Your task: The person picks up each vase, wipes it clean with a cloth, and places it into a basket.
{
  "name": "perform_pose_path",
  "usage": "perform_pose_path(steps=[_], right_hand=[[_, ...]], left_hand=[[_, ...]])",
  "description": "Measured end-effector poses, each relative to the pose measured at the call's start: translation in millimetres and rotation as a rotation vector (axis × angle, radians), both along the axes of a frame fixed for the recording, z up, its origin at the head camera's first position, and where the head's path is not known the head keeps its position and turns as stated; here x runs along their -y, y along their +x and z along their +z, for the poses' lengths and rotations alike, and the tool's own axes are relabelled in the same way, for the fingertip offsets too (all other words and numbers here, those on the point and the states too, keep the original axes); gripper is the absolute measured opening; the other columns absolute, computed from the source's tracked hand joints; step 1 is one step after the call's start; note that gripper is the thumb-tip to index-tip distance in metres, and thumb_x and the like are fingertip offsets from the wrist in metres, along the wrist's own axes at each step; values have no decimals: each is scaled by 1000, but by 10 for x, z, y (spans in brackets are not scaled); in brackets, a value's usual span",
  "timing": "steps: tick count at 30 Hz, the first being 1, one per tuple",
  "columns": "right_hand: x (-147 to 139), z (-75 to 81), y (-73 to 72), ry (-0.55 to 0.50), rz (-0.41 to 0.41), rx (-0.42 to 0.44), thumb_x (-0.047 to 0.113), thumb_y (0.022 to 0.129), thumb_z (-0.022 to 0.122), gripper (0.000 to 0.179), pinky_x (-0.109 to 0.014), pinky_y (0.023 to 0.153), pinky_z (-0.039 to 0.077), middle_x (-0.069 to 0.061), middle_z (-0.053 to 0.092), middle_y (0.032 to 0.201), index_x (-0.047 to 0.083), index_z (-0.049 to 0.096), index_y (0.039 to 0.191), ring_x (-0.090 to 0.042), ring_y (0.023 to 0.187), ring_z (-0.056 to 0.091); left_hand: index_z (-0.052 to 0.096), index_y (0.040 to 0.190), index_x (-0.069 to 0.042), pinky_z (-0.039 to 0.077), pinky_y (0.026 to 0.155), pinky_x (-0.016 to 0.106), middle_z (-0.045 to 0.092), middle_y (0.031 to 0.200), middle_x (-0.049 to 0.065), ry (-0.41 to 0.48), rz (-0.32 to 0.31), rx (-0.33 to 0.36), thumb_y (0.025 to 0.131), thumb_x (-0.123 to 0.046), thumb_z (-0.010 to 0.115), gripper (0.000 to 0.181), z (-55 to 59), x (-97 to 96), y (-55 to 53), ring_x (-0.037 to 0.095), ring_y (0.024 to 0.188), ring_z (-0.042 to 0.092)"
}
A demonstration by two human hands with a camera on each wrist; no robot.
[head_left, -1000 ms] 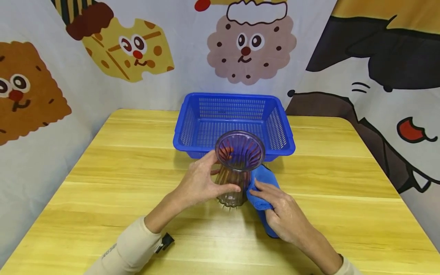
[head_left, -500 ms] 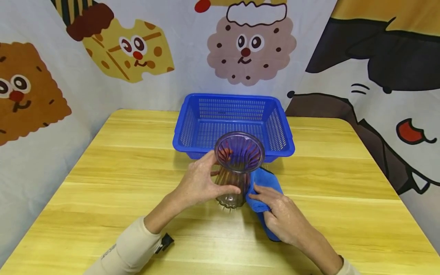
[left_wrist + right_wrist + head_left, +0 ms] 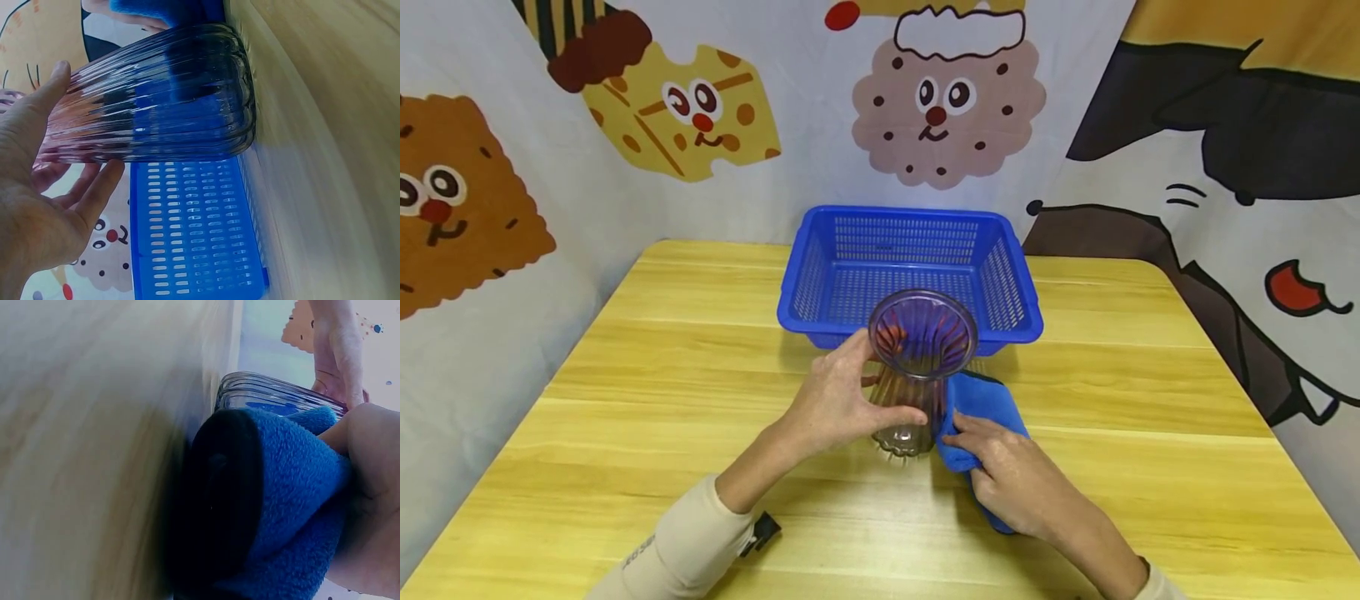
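Note:
A ribbed, purple-tinted glass vase stands roughly upright in front of the basket, its flared mouth facing up. Its base is at the tabletop; I cannot tell whether it touches. My left hand grips the vase from the left, the thumb across its near side; the left wrist view shows this hand around the narrower part of the glass. In my right hand is a blue cloth, bunched in the fingers against the vase's right side. Folds of the cloth hide most right fingertips in the right wrist view.
A blue perforated plastic basket sits at the back of the wood-grain table, just behind the vase. A cartoon-printed curtain hangs beyond the table's back and sides.
My right hand and the cloth have shifted slightly toward me beside the vase, and more of the cloth shows behind the fingers. The left hand and vase stay nearly still.

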State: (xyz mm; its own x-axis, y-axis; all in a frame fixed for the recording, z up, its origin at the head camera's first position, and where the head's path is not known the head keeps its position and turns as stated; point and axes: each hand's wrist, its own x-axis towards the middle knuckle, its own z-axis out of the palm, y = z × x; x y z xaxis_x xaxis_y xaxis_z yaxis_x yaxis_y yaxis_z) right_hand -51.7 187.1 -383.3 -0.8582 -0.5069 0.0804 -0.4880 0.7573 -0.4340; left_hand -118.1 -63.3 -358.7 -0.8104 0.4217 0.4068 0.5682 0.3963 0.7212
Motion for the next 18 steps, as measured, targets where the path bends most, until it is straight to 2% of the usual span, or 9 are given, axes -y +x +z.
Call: perform_pose_path(steps=[4, 11, 15, 18], right_hand=[[5, -20, -5, 35, 15, -15, -5, 83, 54, 42, -56, 109, 45, -20, 57, 140, 1, 74, 120, -37, 131, 53], [-21, -34, -14, 33, 30, -31, -4, 83, 55, 41, -55, 110, 44, -20, 58, 140, 1, 74, 119, -36, 131, 52], [-57, -38, -23, 13, 39, 16, -2, 89, 56, 38, -57, 111, 42, -19, 55, 144, 3, 72, 123, -35, 135, 49], [-102, -46, -38, -29, 43, 77, -1, 93, 56, 39, -57, 112, 41, -16, 51, 148, 7, 68, 130, -34, 138, 45]], left_hand=[[53, 143, -13, 58, 75, 16, 58, 133, 2, -4, 11, -3, 62, -39, 99, 97, 0, -3, -3, 23, 115, 64], [51, 144, -13, 60, 73, 19, 58, 133, 2, -13, 20, -22, 61, -42, 99, 99, 0, -6, -4, 22, 112, 65], [49, 145, -14, 61, 74, 22, 58, 134, 3, -45, 31, -63, 61, -46, 98, 102, 3, 1, -9, 21, 110, 66], [47, 148, -14, 61, 74, 24, 59, 133, 4, -106, 55, -120, 61, -53, 96, 107, 1, 14, -18, 17, 100, 67]])
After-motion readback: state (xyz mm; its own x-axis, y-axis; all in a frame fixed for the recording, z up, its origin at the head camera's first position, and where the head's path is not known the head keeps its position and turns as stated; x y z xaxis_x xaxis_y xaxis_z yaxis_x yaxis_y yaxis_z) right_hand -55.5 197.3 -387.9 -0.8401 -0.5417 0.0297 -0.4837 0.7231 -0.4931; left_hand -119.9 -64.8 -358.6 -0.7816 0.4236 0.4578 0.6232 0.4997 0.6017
